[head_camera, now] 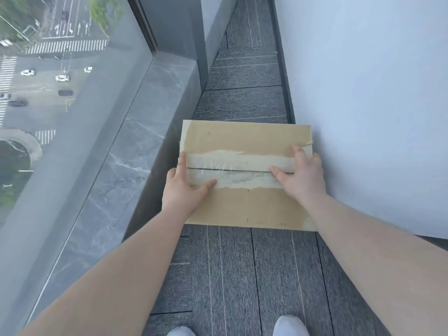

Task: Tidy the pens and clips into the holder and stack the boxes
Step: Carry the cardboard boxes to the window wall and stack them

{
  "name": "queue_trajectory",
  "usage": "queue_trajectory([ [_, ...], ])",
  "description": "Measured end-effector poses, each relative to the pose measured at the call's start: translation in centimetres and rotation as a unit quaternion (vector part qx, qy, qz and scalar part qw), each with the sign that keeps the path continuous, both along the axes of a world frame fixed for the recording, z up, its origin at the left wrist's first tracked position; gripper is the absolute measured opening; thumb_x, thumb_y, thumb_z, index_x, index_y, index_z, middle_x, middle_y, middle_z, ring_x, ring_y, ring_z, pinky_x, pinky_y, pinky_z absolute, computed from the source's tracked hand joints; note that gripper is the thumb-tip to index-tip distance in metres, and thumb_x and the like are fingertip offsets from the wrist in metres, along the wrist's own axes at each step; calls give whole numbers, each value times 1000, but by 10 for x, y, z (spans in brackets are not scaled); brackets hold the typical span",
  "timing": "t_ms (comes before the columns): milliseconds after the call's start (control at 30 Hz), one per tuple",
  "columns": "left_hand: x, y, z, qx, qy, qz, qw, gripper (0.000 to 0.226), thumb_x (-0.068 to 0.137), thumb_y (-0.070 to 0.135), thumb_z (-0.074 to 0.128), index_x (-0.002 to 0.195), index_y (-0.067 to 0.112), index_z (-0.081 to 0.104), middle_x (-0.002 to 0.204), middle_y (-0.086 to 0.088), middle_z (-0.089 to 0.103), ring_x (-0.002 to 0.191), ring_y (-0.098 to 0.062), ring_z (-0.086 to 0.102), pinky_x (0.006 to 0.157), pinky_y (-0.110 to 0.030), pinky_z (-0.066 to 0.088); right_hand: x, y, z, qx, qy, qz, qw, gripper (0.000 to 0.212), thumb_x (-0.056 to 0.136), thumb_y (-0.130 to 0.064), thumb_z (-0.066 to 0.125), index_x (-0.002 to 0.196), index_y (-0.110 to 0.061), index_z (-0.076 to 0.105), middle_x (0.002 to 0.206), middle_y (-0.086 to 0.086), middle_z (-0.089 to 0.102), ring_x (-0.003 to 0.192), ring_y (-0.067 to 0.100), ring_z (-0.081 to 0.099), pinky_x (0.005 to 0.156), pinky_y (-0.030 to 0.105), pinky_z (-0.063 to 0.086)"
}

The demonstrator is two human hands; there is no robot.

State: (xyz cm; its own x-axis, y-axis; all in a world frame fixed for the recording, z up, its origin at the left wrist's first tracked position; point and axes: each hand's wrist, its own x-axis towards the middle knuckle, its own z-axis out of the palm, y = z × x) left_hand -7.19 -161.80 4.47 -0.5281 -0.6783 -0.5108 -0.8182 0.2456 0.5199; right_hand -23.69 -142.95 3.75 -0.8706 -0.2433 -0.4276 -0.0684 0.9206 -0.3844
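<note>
A brown cardboard box (244, 207) with torn tape along its top seam is in the middle of the head view, above the grey carpet. My left hand (183, 190) grips its left edge, thumb lying across the taped top. My right hand (301, 173) clasps the right edge, fingers spread over the tape. The box's top faces me and its sides are hidden. No pens, clips or holder are in view.
A grey marble window sill (135, 151) runs along the left under a large window (60, 81). A white wall (375, 105) bounds the right. The striped carpet floor (242, 275) forms a narrow aisle; my white shoes (289, 327) show at the bottom.
</note>
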Motion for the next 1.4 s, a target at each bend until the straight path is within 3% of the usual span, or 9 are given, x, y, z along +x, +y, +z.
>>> queue_trajectory([
  [233,-28,-28,-8,-17,40,4,999,97,76,54,68,151,36,9,151,0,31,137,-20,34,106,-39,34,-26,-20,-8,-28,28,-14,999,77,81,-59,62,146,-34,31,156,18,14,142,36,24,116,43,26],
  [367,-24,-24,5,-3,-27,-100,995,116,63,60,76,151,38,3,160,3,-5,147,-18,10,114,-38,23,-17,-15,8,23,-3,36,999,84,78,-68,56,148,-37,23,161,13,1,148,32,10,117,50,22],
  [500,-2,-7,15,-20,-134,-198,971,125,57,54,83,149,43,-1,156,10,-23,146,-27,10,111,-46,32,13,7,26,71,-89,119,986,108,63,-81,58,150,-44,6,161,7,-13,149,34,-4,116,52,20],
  [567,4,-2,17,-49,-139,-198,969,113,68,44,81,149,43,2,157,8,-20,143,-29,21,102,-45,42,29,16,30,105,-111,175,973,110,65,-74,65,149,-46,-2,159,6,-22,147,37,-12,115,52,21],
  [633,7,0,17,-62,-127,-189,972,97,78,34,75,150,40,9,159,7,-12,138,-30,30,95,-43,46,38,19,30,134,-94,209,964,101,79,-51,69,150,-44,-4,158,10,-24,146,40,-13,113,51,28],
  [733,3,-4,13,-64,-111,-174,976,87,83,27,70,150,36,16,160,7,-3,139,-27,28,99,-44,44,36,15,27,126,-58,189,972,85,90,-27,63,151,-40,4,160,12,-16,147,39,-8,110,49,34],
  [967,-33,-24,1,-107,-75,-175,976,66,91,25,61,148,28,28,160,3,9,145,-26,18,110,-48,34,2,-8,17,93,38,144,984,58,96,-21,52,148,-31,29,161,6,12,149,27,9,110,42,33],
  [1267,-39,-33,-3,-140,-110,-237,955,66,93,34,55,149,34,21,161,7,2,148,-24,6,110,-47,34,-1,-12,8,117,52,156,979,63,96,-22,51,150,-34,21,162,7,10,149,27,6,116,41,25],
  [1400,-35,-25,15,-145,-147,-267,941,80,89,44,58,152,33,9,161,4,-1,148,-24,1,117,-47,22,0,-11,23,132,-1,171,976,70,93,-20,55,151,-31,17,162,11,9,149,28,8,119,46,21],
])
